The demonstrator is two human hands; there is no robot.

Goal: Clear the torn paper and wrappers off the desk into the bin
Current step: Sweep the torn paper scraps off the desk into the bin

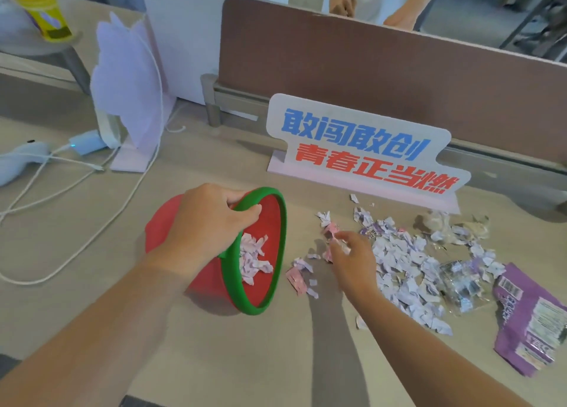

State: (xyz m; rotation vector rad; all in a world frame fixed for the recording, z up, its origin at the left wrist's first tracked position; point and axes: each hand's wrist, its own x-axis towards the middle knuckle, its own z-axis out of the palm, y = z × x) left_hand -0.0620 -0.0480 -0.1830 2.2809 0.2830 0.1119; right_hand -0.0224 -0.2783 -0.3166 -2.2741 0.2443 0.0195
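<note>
With the left hand (208, 219) clamped on the green rim of the tipped red bin (264, 253) at frame centre, the right hand (349, 250) pinches scraps from the torn paper (405, 271) at centre right; sweeping handfuls toward the bin's mouth would likely go faster.

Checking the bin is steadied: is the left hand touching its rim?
Touching. The head view shows the left hand gripping the tilted bin's green rim, fingers curled over its top edge.
</note>
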